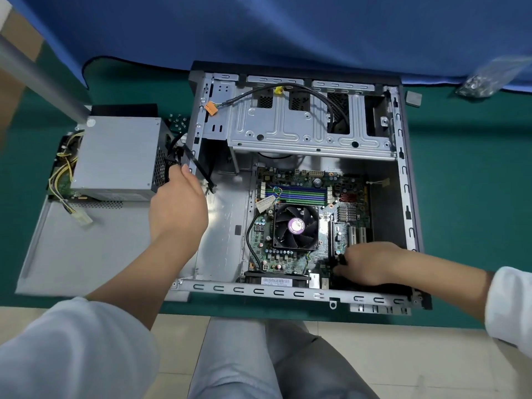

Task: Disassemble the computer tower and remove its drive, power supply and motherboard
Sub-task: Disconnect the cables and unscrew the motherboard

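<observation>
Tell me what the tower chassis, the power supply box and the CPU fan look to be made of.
Tower chassis: bare sheet metal, probably steel, dull grey with stamped ribs and punched slots.
Power supply box: folded grey sheet metal, matte, with a perforated vent side.
CPU fan: black moulded plastic by its look, with a purple sticker on the hub.

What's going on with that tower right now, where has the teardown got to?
A person is stripping the open computer case on the green mat. The power supply already sits outside on the removed side panel. The left hand grips the supply's black cables at the case wall. The right hand works with a small black part at the motherboard, which is still in the case.
</observation>
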Tool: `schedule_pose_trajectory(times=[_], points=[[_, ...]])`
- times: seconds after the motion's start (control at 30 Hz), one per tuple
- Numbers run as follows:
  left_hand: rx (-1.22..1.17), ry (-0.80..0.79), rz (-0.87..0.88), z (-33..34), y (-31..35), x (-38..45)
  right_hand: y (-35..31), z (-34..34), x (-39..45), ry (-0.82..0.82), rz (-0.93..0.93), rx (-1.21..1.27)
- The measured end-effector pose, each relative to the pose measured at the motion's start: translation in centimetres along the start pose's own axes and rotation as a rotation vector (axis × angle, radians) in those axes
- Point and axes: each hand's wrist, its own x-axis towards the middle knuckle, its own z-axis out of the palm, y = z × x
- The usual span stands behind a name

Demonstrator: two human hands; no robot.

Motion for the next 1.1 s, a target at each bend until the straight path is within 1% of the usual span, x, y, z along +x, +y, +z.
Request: schedule_pose_trajectory(times=[0.07, 0.1, 0.13, 0.2, 0.27, 0.3, 0.37, 0.47, 0.53, 0.63, 0.7, 0.77, 0.87, 0.93, 1.03, 1.1], points=[[0.000, -0.005, -0.003, 0.0, 0.1, 0.0, 0.1, 0.0, -0.1, -0.049, -0.042, -0.012], [-0.002, -0.005, -0.003, 0.0, 0.1, 0.0, 0.2, 0.1, -0.2, -0.031, -0.077, -0.079], [-0.005, -0.003, 0.000, 0.0, 0.1, 0.0, 0.2, 0.1, -0.5, 0.018, -0.132, -0.189], [-0.009, 0.000, 0.004, 0.0, 0.1, 0.0, 0.0, 0.2, -0.9, 0.162, -0.289, -0.499], [-0.007, 0.008, -0.001, -0.1, 0.2, 0.0, -0.2, 0.1, -1.2, 0.240, -0.470, -0.779], [-0.004, 0.009, -0.005, -0.1, 0.2, 0.0, -0.3, -0.1, -1.2, 0.257, -0.521, -0.877], [-0.003, 0.007, -0.009, -0.2, 0.2, 0.0, -0.2, -0.6, -1.2, 0.284, -0.549, -0.928], [-0.003, 0.001, -0.011, -0.2, 0.2, 0.0, 0.1, -0.7, -0.9, 0.281, -0.463, -0.775], [-0.006, -0.003, -0.013, -0.2, 0.3, 0.0, 0.2, 0.0, -0.5, 0.309, -0.349, -0.675], [-0.003, 0.002, -0.014, -0.2, 0.3, -0.1, 0.2, 0.8, -0.1, 0.334, -0.208, -0.684], [-0.006, 0.005, -0.015, -0.2, 0.3, -0.1, 0.6, 0.8, -0.1, 0.329, -0.212, -0.587], [-0.006, 0.003, -0.017, -0.2, 0.4, -0.1, 1.0, 0.7, 0.1, 0.321, -0.265, -0.463], [-0.005, 0.000, -0.023, -0.2, 0.5, 0.0, 0.9, 1.0, 0.2, 0.386, -0.351, -0.283], [-0.007, -0.002, -0.024, -0.2, 0.4, 0.0, 0.8, 1.2, 0.4, 0.402, -0.363, -0.118], [-0.005, -0.008, -0.024, -0.3, 0.4, 0.0, 0.8, 1.1, 0.3, 0.304, -0.341, 0.093], [-0.009, -0.011, -0.022, -0.3, 0.4, 0.0, 0.7, 1.1, 0.2, 0.269, -0.296, 0.117]])
